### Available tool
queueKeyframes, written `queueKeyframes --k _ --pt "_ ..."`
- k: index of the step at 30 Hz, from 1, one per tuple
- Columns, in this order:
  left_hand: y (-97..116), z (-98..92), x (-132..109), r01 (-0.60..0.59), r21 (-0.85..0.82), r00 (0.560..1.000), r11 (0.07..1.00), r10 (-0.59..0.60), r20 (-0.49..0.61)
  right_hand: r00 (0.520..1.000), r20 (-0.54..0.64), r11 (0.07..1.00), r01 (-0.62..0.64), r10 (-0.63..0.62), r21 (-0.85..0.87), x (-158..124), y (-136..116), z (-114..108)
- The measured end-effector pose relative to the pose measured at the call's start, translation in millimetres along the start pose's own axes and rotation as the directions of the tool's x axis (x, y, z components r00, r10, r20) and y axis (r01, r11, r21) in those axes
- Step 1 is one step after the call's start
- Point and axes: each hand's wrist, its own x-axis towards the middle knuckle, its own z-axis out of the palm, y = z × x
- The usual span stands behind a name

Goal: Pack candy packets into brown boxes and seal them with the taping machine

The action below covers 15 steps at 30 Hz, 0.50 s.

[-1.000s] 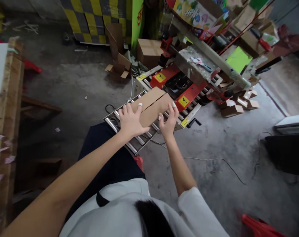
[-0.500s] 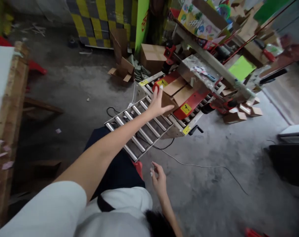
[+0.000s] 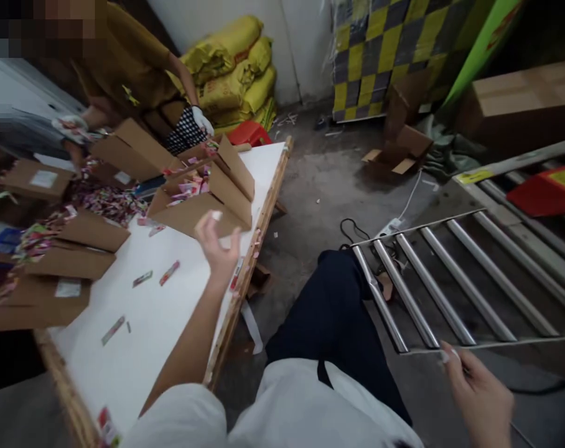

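My left hand (image 3: 218,250) is raised over the edge of the white-topped table (image 3: 165,323), fingers curved and apart, holding nothing. White covering shows on one fingertip. Just beyond it stands an open cardboard box (image 3: 193,214) filled with small pink packets; I cannot tell whether the hand touches it. My right hand (image 3: 483,389) is low at the right, by the near rail of the roller conveyor (image 3: 450,280). Its fingers are curled together with white at the tip, and whatever they may hold is hidden.
Across the table, a co-worker's gloved hand (image 3: 202,120) is near the boxes. More open cartons (image 3: 63,292) and loose packets (image 3: 169,272) lie on the table. Yellow sacks (image 3: 236,68) are piled behind. A cardboard box (image 3: 399,149) and a power strip (image 3: 391,226) lie on the floor.
My view has swung left from the conveyor to the table. My left hand has left the carton at the conveyor and is now beside the packet-filled box. My right hand is near the conveyor's rail.
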Motion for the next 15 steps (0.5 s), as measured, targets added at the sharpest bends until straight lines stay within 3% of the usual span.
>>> queueKeyframes --k 2,4,7,10,13,15 --pt "-44.8 -12.6 32.3 0.052 0.137 0.999 0.989 -0.052 -0.006 1.000 0.025 0.999 0.003 -0.004 0.038 -4.0 -10.9 8.5" --pt "-81.5 -13.5 60.4 0.078 0.221 0.985 0.972 -0.110 0.135 0.995 0.090 0.996 0.021 -0.028 0.086 -12.2 -18.4 19.7" --pt "-115.3 -6.9 92.3 0.100 0.267 0.913 0.958 -0.196 0.358 0.974 0.213 0.989 0.053 -0.081 0.135 -27.4 -24.6 37.7" --pt "-128.0 -10.0 107.2 0.160 0.199 0.877 0.967 -0.232 0.421 0.953 0.275 0.978 0.073 -0.126 0.195 -38.5 -33.8 54.7" --pt "-130.0 -31.8 103.2 0.235 0.056 0.904 0.970 -0.239 0.353 0.931 0.332 0.950 0.045 -0.153 0.310 -38.9 -58.7 76.8" --pt "-123.6 -56.0 92.1 0.264 -0.042 0.926 0.964 -0.240 0.293 0.895 0.408 0.896 -0.021 -0.181 0.443 -33.0 -88.9 98.4"
